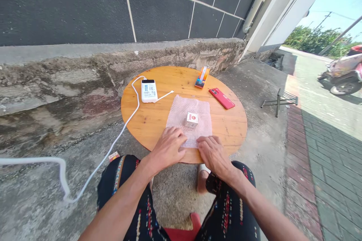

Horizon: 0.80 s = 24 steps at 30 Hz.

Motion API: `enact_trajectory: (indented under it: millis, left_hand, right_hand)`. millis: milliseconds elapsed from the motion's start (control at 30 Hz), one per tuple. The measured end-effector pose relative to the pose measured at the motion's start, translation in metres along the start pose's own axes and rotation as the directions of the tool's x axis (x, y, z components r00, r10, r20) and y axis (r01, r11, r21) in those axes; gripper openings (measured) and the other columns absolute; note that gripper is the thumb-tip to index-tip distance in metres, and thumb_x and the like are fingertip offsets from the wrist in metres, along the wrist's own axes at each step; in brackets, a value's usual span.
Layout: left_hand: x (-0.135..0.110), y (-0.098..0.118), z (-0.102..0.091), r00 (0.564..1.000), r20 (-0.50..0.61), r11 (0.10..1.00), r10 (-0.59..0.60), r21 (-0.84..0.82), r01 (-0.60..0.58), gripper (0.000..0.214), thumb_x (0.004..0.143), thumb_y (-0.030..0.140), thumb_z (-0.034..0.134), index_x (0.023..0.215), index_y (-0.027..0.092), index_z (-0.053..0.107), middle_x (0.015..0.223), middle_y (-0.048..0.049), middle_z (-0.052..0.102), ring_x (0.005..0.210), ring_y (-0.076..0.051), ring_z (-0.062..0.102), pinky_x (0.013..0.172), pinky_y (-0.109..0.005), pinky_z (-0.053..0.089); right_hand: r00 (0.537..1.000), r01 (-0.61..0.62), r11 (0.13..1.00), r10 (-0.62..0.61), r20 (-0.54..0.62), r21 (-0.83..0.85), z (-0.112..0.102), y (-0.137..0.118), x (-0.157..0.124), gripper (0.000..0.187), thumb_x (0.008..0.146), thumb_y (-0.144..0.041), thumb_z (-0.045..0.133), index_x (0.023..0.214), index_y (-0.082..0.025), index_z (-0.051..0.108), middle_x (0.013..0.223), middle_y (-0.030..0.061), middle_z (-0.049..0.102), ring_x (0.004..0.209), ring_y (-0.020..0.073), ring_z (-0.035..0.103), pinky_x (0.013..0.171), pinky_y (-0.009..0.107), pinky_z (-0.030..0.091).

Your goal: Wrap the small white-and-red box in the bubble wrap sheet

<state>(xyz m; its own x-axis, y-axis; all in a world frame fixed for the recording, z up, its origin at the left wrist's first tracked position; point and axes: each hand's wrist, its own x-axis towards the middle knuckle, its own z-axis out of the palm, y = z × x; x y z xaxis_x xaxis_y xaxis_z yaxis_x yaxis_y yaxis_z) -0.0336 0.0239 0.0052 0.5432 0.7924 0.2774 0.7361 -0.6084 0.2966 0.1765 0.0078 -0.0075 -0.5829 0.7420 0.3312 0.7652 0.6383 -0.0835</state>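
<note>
A sheet of bubble wrap (185, 111) lies flat on a round wooden table (229, 128). A small white box with a red label (191, 119) stands near the middle of the sheet. My left hand (169, 147) rests on the near left edge of the wrap, its fingers curled down onto it. My right hand (212, 153) rests on the near right edge, fingers bent and pressing the sheet. Neither hand touches the small box.
A white power bank (149, 90) with a long white cable (118, 135) lies at the table's left. A red phone (222, 98) and an orange tape dispenser (202, 77) lie at the back right. A stone ledge and dark wall stand behind; a scooter (343, 71) is parked far right.
</note>
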Motion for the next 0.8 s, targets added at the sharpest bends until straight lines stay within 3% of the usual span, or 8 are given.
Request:
enact_trajectory:
  millis: [133,267,367,500,600,800]
  left_hand:
    - [0.002,0.004,0.004,0.996,-0.087,1.000,-0.031,-0.004,0.031,0.014,0.076,0.018,0.060,0.090,0.021,0.059,0.098,-0.0039,0.056,0.097,-0.022,0.049,0.087,-0.037,0.040]
    - [0.006,0.005,0.008,0.982,-0.185,0.999,-0.046,-0.023,0.043,0.009,0.081,0.013,0.055,0.083,0.020,0.062,0.099,-0.0041,0.059,0.097,-0.021,0.051,0.086,-0.037,0.041]
    - [0.006,0.002,0.008,0.975,-0.223,0.998,-0.023,-0.067,0.008,0.011,0.083,0.014,0.054,0.079,0.020,0.062,0.097,-0.0039,0.060,0.094,-0.020,0.052,0.085,-0.037,0.041]
    - [0.005,-0.001,0.006,0.969,-0.246,0.994,-0.023,-0.108,-0.004,0.012,0.083,0.015,0.054,0.076,0.020,0.062,0.096,-0.0037,0.061,0.093,-0.019,0.054,0.084,-0.036,0.042]
    - [0.004,-0.001,0.005,0.970,-0.241,0.992,-0.025,-0.127,-0.006,0.010,0.081,0.014,0.056,0.076,0.020,0.062,0.097,-0.0038,0.061,0.094,-0.020,0.054,0.084,-0.036,0.042]
    - [0.003,0.000,0.002,0.972,-0.235,0.987,-0.009,-0.158,-0.029,0.012,0.080,0.012,0.054,0.076,0.020,0.063,0.099,-0.0044,0.061,0.097,-0.020,0.054,0.087,-0.037,0.043]
  right_hand:
    - [0.997,-0.057,0.984,0.065,-0.042,0.168,-0.009,0.005,0.000,0.013,0.091,-0.011,0.040,0.088,-0.019,0.051,0.100,0.0078,0.063,0.089,0.0201,0.057,0.082,0.037,0.039]
    - [0.996,-0.069,0.973,0.079,-0.037,0.221,-0.021,0.007,-0.001,0.013,0.091,-0.014,0.043,0.087,-0.019,0.054,0.102,0.0074,0.064,0.092,0.0203,0.059,0.083,0.038,0.040]
    - [0.995,-0.088,0.957,0.099,-0.024,0.278,-0.029,0.011,0.000,0.014,0.091,-0.018,0.045,0.086,-0.021,0.058,0.103,0.0066,0.066,0.097,0.0211,0.060,0.085,0.039,0.041]
    - [0.975,-0.150,0.924,0.198,-0.102,0.353,-0.030,0.026,0.014,0.010,0.089,-0.025,0.052,0.095,-0.021,0.059,0.106,0.0082,0.066,0.104,0.0233,0.060,0.089,0.041,0.044]
    - [0.969,-0.148,0.898,0.215,-0.120,0.414,-0.025,0.036,0.032,0.017,0.087,-0.027,0.055,0.102,-0.021,0.058,0.109,0.0089,0.065,0.101,0.0226,0.061,0.088,0.040,0.047]
    - [0.982,-0.184,0.910,0.188,0.024,0.372,-0.017,0.039,0.061,0.047,0.081,-0.025,0.061,0.125,-0.013,0.051,0.120,0.0154,0.060,0.105,0.0246,0.060,0.089,0.042,0.049]
